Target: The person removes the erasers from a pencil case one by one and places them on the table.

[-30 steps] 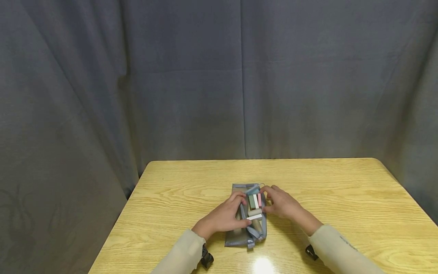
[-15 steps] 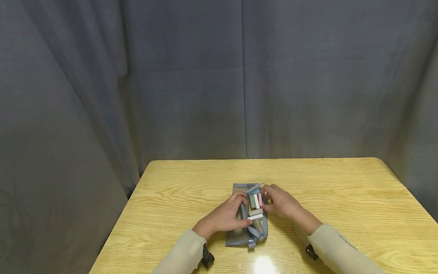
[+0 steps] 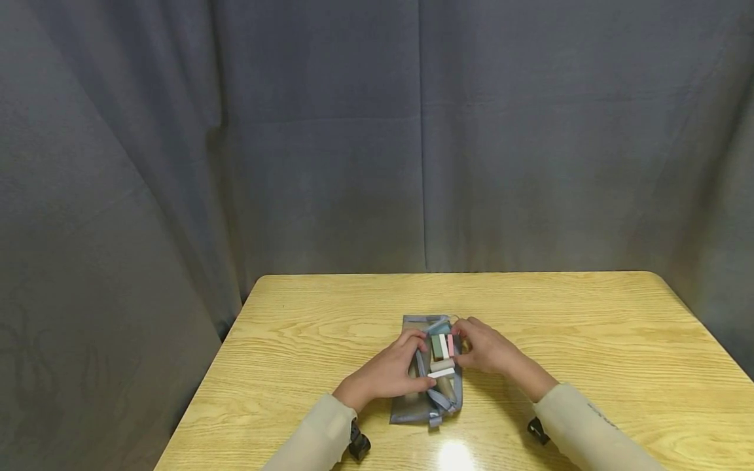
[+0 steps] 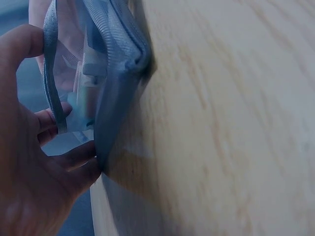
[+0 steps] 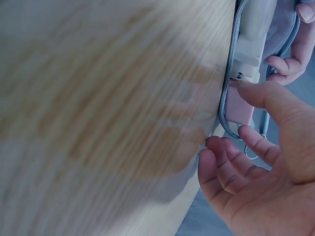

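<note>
A grey-blue zip pouch [image 3: 410, 413] of see-through mesh lies on the table, unzipped, with small blocks and cylinders inside. My left hand [image 3: 385, 371] holds the near flap by its zip edge, thumb and fingers spread along the strip [image 4: 51, 73]. At the pouch's right side, my right hand [image 3: 485, 348] grips a pink block [image 5: 239, 105] by its ends between thumb and forefinger; the block sits in the opening. Beside it stand a white block [image 3: 444, 346] and a green block [image 3: 436, 347]. A beige cylinder [image 3: 442, 365] and a white bar [image 3: 442, 373] lie nearer me.
The wooden table [image 3: 306, 327] spreads out around the pouch, with a bright light reflection [image 3: 455, 456] near its front. A grey curtain [image 3: 330, 144] hangs behind the table and along its left side. A small metal ring [image 5: 251, 151] hangs at the pouch's far end.
</note>
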Tool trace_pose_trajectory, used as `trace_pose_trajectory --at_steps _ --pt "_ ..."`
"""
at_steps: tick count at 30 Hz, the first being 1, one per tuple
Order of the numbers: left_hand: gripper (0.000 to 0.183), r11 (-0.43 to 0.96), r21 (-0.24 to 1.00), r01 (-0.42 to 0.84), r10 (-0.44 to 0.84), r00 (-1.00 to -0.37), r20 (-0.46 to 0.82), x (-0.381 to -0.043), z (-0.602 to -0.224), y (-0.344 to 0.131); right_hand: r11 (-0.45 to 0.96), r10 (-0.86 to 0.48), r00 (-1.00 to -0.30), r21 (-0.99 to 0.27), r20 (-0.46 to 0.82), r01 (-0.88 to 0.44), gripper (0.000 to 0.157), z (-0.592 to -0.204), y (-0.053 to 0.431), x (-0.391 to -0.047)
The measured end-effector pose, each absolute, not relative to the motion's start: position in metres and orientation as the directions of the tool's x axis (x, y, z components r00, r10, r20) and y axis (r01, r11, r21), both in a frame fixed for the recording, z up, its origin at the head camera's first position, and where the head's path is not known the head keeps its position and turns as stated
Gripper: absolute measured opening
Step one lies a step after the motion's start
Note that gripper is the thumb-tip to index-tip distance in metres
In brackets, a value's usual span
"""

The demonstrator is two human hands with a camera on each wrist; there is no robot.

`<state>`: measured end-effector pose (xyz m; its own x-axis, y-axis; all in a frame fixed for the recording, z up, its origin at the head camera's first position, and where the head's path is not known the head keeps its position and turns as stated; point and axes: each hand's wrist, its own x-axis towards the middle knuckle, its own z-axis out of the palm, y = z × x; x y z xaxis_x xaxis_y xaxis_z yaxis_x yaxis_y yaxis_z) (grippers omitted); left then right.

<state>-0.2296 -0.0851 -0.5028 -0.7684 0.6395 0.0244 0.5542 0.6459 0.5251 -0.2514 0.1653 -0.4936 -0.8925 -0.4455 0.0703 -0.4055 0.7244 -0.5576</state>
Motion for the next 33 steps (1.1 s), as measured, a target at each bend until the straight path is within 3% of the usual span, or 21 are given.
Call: trace_pose_trajectory --at_steps 26,33 --pt "0.053 0.647 0.516 0.561 0.638 -0.769 0.036 -0.2298 -0.504 -0.0853 0.683 -0.521 -0.848 -0.548 0.096 -0.482 0.036 -0.4917 0.1701 -0.2513" --pt "0.054 0.648 0.511 0.565 0.64 -0.768 0.038 -0.2296 -0.5047 -0.0854 0.721 -0.505 -0.862 -0.528 0.041 -0.448 0.036 -0.4928 0.1679 -0.2525"
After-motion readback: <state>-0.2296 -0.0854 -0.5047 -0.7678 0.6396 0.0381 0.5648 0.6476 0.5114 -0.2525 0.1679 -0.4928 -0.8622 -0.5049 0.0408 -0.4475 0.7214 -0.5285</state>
